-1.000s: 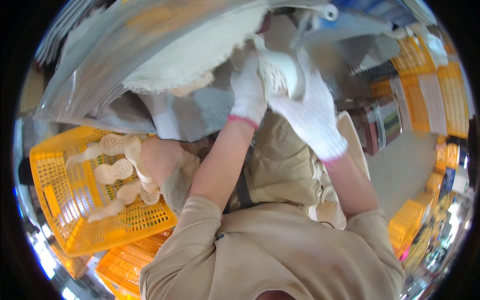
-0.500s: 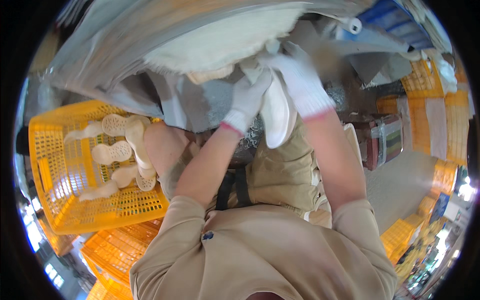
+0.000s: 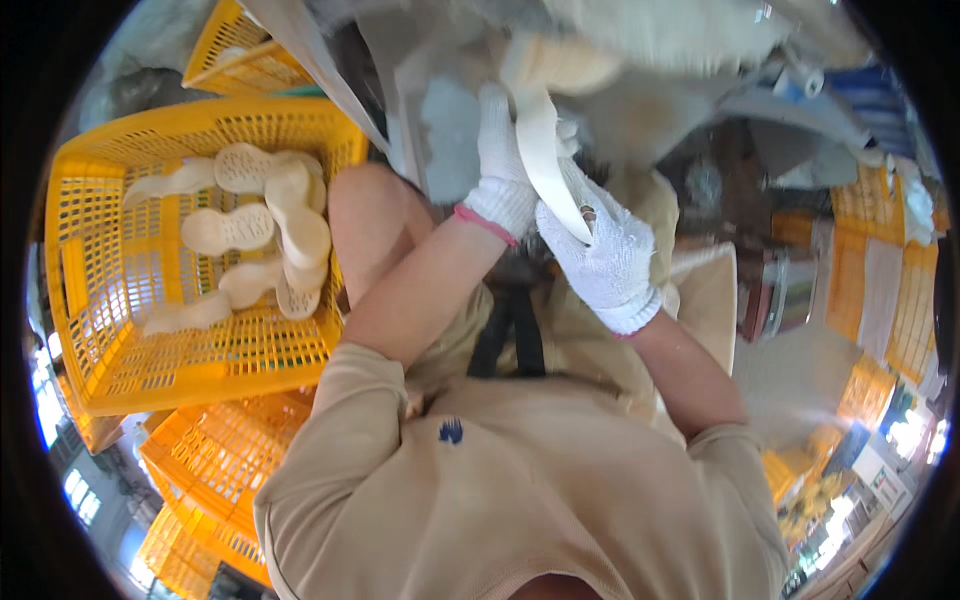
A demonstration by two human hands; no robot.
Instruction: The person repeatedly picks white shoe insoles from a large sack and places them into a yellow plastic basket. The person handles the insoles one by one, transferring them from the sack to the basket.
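Observation:
A white shoe sole (image 3: 541, 150) is turned edge-on in front of me, slanting from the machine down to the right. My left hand (image 3: 507, 165), in a white knit glove, is closed along the sole's left side. Nearer to me, my right hand (image 3: 603, 245), also gloved, grips the lower end; a small hole in its glove bares some skin. Just beyond the sole's upper end is a blurred cream-coloured piece (image 3: 565, 65); whether the two touch I cannot tell. Above it is the pale, fuzzy wheel (image 3: 680, 32) of a machine.
At my left stands a yellow perforated crate (image 3: 110, 365) with several cream soles (image 3: 228, 229) inside, some dotted with holes. Other orange crates (image 3: 235, 450) are stacked below it. To the right are a dark reddish box (image 3: 775, 295) and more orange crates (image 3: 868, 275).
The sole has turned from face-up to edge-on. My right hand has come down to its lower end. The view has swung, so the wheel now appears farther right.

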